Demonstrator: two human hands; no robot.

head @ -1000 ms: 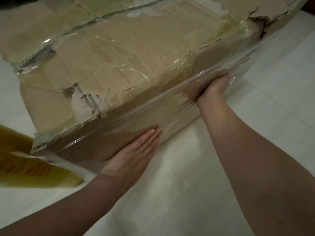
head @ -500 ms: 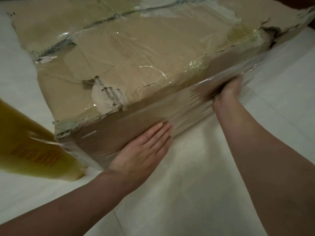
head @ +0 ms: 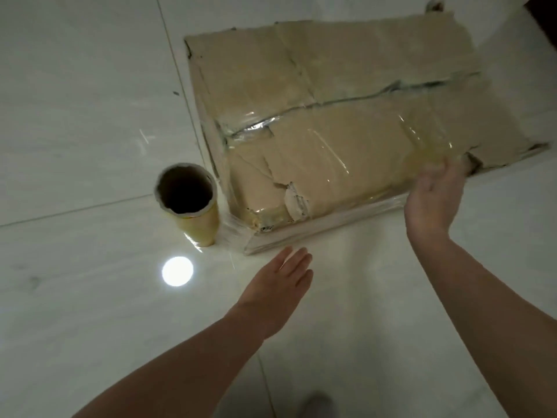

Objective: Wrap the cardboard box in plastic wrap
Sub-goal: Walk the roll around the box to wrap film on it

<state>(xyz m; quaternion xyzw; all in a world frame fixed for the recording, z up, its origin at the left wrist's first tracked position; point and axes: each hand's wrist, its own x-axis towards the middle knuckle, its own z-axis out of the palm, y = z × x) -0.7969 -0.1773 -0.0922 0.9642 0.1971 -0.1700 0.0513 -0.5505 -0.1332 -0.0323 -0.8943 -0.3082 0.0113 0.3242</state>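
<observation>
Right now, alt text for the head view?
A battered cardboard box lies on a white tiled floor, its near half covered in clear plastic wrap. The wrap roll stands upright at the box's near left corner. The left hand is open just short of the near edge; the right hand, blurred, is open at the near right edge.

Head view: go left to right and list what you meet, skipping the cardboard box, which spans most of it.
roll of plastic wrap → left hand → right hand
</observation>
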